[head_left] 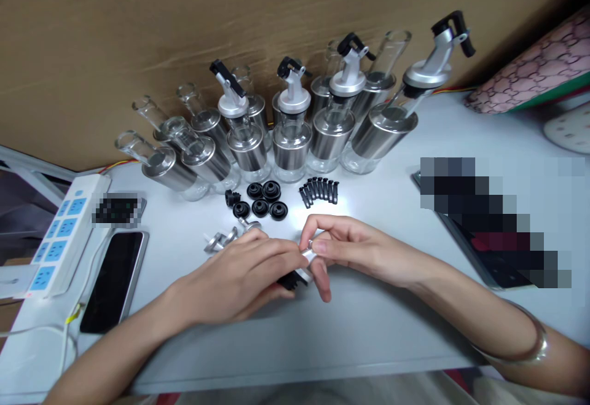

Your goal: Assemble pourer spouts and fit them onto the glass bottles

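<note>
My left hand (pixel 239 279) and my right hand (pixel 350 248) meet over the white table (pixel 369 337), both gripping one small silver pourer spout (pixel 308 259) with a black part under it. Several more silver spouts (pixel 220 240) lie just beyond my left hand. Farther back lie black round seals (pixel 262 199) and a row of small black plugs (pixel 319 190). Behind them stand several glass bottles with steel sleeves (pixel 290 144); some carry silver spouts with black levers, others are uncapped.
A phone (pixel 113 282) and a white power strip (pixel 59 236) lie at the left. A dark tablet-like object (pixel 498 257) lies at the right. A cardboard sheet (pixel 184 24) backs the table, and a patterned cushion (pixel 530 67) sits far right.
</note>
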A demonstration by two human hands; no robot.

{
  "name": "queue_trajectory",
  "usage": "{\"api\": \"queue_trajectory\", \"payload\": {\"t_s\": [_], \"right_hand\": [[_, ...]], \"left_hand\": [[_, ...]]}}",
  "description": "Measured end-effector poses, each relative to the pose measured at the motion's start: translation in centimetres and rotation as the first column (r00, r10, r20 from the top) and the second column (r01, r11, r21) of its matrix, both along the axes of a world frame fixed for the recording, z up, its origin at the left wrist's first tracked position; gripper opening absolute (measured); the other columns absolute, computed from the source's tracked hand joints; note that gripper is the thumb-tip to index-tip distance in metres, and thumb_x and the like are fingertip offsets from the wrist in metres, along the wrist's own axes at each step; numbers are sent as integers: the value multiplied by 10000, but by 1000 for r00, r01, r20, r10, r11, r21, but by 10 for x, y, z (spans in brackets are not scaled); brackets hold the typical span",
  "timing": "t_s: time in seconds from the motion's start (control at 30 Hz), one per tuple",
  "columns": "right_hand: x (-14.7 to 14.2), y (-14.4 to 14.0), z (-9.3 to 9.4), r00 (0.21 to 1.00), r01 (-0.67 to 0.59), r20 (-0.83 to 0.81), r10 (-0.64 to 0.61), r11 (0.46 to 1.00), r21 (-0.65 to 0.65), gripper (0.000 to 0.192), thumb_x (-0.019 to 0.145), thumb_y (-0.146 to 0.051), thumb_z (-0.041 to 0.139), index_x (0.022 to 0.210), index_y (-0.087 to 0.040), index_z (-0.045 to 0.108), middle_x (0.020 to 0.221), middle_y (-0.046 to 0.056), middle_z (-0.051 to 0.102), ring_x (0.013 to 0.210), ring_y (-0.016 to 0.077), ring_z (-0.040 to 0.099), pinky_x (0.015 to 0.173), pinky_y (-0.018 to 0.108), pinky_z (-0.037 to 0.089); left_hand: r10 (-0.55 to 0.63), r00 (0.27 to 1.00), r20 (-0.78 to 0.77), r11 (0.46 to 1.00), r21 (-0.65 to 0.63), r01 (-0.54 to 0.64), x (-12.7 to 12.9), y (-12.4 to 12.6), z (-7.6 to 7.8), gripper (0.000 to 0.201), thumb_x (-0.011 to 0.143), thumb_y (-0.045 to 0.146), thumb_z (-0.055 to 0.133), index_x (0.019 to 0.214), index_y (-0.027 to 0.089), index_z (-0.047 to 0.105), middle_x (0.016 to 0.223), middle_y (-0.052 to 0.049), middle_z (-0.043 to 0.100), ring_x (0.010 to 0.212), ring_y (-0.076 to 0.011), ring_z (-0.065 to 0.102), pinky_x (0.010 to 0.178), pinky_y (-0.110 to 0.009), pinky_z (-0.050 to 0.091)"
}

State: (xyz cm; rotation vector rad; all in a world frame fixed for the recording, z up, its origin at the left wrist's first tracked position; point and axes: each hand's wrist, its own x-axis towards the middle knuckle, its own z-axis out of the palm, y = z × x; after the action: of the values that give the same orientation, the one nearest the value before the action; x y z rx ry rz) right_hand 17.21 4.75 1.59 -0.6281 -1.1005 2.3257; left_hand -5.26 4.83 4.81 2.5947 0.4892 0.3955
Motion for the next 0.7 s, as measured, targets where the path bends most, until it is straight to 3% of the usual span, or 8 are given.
{"api": "queue_trajectory", "payload": {"t_s": [0.27, 0.37, 0.43, 0.57, 0.63, 0.7], "right_hand": [[-2, 0, 0, 999, -3, 49, 1, 999, 38, 308, 898, -457, 599, 922, -160, 521, 672, -12, 665, 626, 115, 652, 660, 270, 454], [-4, -1, 0, 992, 7, 126, -17, 996, 84, 301, 922, -468, 539, 934, -170, 500, 673, -28, 607, 615, 108, 611, 649, 265, 440], [-4, -1, 1, 966, -28, 256, -28, 977, 212, 257, 959, -427, 468, 931, -175, 506, 652, -46, 548, 566, 89, 523, 597, 245, 397], [-3, -5, 10, 851, -149, 503, -152, 848, 508, 245, 977, -304, 413, 841, -171, 568, 613, -51, 454, 561, 89, 406, 555, 234, 317], [-3, -7, 14, 824, -162, 536, -184, 830, 533, 272, 973, -293, 393, 793, -173, 557, 621, -39, 480, 578, 96, 432, 567, 237, 329], [-3, -9, 16, 811, -161, 557, -179, 847, 506, 253, 967, -286, 366, 836, -179, 554, 641, -29, 524, 586, 106, 456, 570, 241, 345]], "left_hand": [[-20, 1000, -15, 999, -39, 19, 1, 1, 1, 229, 1014, 222, 372, 1208, 130, 449, 1130, -118, 635, 1008, -178, 574, 811, -275, 384], [27, 998, -54, 985, -167, -35, 0, -1, 3, 275, 1004, 272, 409, 1260, 177, 436, 1118, -95, 615, 996, -190, 567, 844, -284, 401], [88, 991, -98, 948, -297, -114, 0, -4, 3, 336, 1005, 294, 399, 1333, 224, 388, 1129, -80, 587, 999, -186, 560, 859, -282, 422], [235, 965, -115, 840, -475, -261, 1, -14, -3, 416, 1015, 330, 342, 1422, 296, 260, 1168, -69, 554, 978, -181, 559, 853, -297, 444], [343, 935, -86, 770, -544, -333, 4, -20, -9, 417, 1007, 361, 362, 1401, 284, 248, 1105, -60, 569, 889, -173, 558, 804, -301, 448], [442, 895, -58, 693, -611, -382, 7, -24, -15, 338, 999, 371, 381, 1312, 263, 313, 1009, -39, 577, 816, -162, 542, 748, -291, 439]]}}
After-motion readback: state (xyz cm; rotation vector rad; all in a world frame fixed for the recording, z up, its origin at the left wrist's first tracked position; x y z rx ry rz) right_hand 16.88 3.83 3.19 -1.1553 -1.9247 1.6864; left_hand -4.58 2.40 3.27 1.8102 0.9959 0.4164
